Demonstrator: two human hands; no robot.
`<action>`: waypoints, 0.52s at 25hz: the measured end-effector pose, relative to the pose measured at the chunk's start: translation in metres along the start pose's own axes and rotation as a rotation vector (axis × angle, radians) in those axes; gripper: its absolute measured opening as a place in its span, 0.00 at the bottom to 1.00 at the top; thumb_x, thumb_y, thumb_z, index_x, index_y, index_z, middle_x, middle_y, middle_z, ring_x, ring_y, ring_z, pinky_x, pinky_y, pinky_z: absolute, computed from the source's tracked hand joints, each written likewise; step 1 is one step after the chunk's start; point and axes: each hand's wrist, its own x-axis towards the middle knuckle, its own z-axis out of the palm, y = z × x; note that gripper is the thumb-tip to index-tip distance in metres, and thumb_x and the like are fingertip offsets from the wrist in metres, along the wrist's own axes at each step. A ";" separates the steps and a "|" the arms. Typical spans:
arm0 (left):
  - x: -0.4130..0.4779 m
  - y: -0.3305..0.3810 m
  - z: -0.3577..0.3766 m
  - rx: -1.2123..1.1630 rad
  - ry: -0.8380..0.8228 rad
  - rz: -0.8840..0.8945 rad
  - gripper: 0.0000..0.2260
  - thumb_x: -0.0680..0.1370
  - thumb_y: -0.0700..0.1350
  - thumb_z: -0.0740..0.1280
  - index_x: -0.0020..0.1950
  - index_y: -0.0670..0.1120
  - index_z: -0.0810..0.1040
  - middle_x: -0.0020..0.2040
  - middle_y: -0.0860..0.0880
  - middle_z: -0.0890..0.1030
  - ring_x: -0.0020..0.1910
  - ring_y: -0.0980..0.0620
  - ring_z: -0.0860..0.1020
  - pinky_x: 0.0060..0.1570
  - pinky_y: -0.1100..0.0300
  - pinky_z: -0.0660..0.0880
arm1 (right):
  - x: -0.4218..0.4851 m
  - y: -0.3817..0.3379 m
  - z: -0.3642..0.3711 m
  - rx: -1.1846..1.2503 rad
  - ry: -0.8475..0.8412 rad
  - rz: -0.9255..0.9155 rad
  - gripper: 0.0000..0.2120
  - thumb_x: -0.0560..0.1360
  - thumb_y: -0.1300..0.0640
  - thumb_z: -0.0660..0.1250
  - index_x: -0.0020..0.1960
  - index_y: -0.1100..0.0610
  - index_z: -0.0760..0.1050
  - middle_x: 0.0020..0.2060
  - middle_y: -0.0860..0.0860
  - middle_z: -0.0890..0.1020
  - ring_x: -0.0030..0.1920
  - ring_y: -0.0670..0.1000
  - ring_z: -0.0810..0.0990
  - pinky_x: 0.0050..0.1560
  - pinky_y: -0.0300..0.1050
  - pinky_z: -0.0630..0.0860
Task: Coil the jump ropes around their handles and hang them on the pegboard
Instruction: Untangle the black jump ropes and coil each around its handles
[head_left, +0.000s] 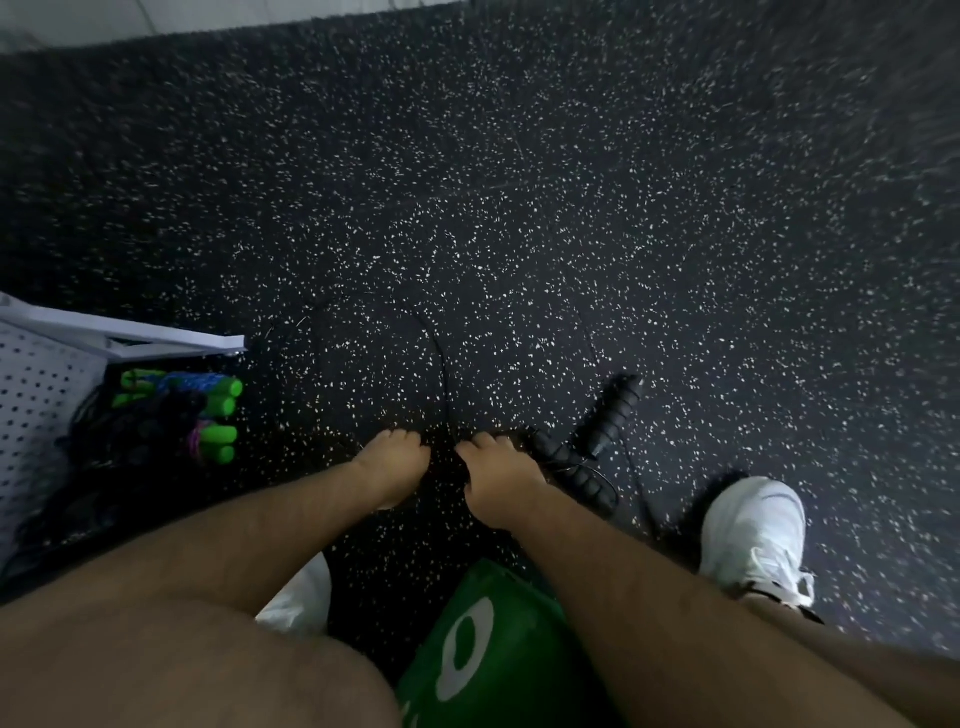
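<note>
A black jump rope lies on the speckled floor. Its two ribbed black handles (613, 410) are crossed just right of my right hand (498, 478). The thin black cord (441, 364) loops away across the floor and comes back between my hands. My left hand (392, 465) and my right hand are close together, low over the floor, fingers curled down and pinching the cord. The white pegboard (36, 405) stands at the left edge. Coiled ropes with green handles (223, 415) hang against it.
A white ledge (130, 338) juts out above the pegboard. My white shoes stand at the right (753, 535) and between my arms (301, 597). My green shirt (493, 649) fills the bottom centre. Dark speckled rubber floor (571, 182) stretches ahead.
</note>
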 end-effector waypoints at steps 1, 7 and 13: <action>-0.002 0.000 0.003 -0.011 -0.026 0.003 0.14 0.82 0.43 0.61 0.67 0.44 0.72 0.64 0.44 0.73 0.63 0.45 0.73 0.64 0.52 0.70 | -0.004 -0.002 0.000 0.006 -0.006 0.002 0.24 0.79 0.57 0.60 0.74 0.56 0.64 0.69 0.54 0.68 0.70 0.59 0.66 0.67 0.58 0.71; -0.019 0.002 0.006 -0.052 0.052 0.007 0.12 0.82 0.42 0.58 0.65 0.45 0.70 0.60 0.47 0.76 0.59 0.48 0.74 0.63 0.53 0.67 | -0.017 -0.002 0.002 0.035 0.008 -0.021 0.23 0.78 0.56 0.63 0.73 0.56 0.65 0.68 0.54 0.69 0.69 0.58 0.68 0.67 0.58 0.72; -0.060 -0.020 -0.110 -0.263 0.212 0.147 0.03 0.84 0.44 0.58 0.53 0.47 0.65 0.40 0.49 0.76 0.35 0.50 0.75 0.37 0.51 0.74 | -0.027 -0.015 -0.057 0.136 0.225 -0.096 0.16 0.84 0.48 0.56 0.69 0.52 0.70 0.62 0.50 0.77 0.64 0.54 0.71 0.60 0.55 0.74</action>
